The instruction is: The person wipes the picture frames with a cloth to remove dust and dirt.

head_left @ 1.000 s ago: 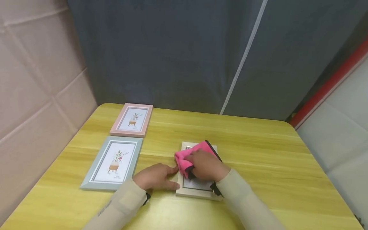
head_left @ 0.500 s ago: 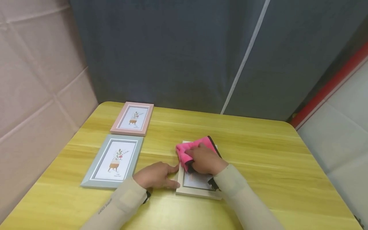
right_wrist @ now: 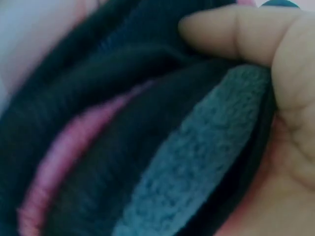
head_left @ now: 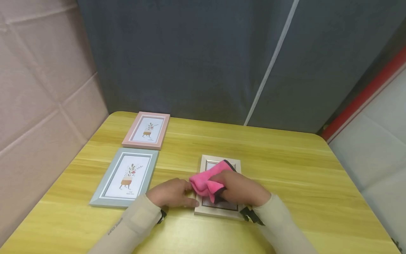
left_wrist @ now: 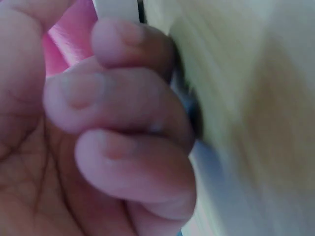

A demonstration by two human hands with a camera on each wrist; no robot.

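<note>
A cream picture frame (head_left: 218, 212) lies flat on the yellow wood-grain table. My left hand (head_left: 171, 193) holds its left edge, with thumb and forefinger right at the rim. Curled fingers (left_wrist: 118, 98) fill the left wrist view, a strip of the frame showing above them. My right hand (head_left: 241, 187) grips a folded pink cloth (head_left: 204, 180) over the glass, hiding most of the picture. In the right wrist view the cloth shows dark edging and a grey-blue layer (right_wrist: 197, 157), with the thumb (right_wrist: 231, 32) pressing on its folds.
Left of my hands lie a light blue picture frame (head_left: 149, 173) and, behind it, a pink picture frame (head_left: 165, 128), both face up with plant prints. A dark grey panel (head_left: 177, 60) stands along the table's far edge. Pale walls rise on both sides.
My right hand has swept the cloth from the frame's top towards me and slightly left, uncovering the upper edge. My left hand has stayed at the left edge.
</note>
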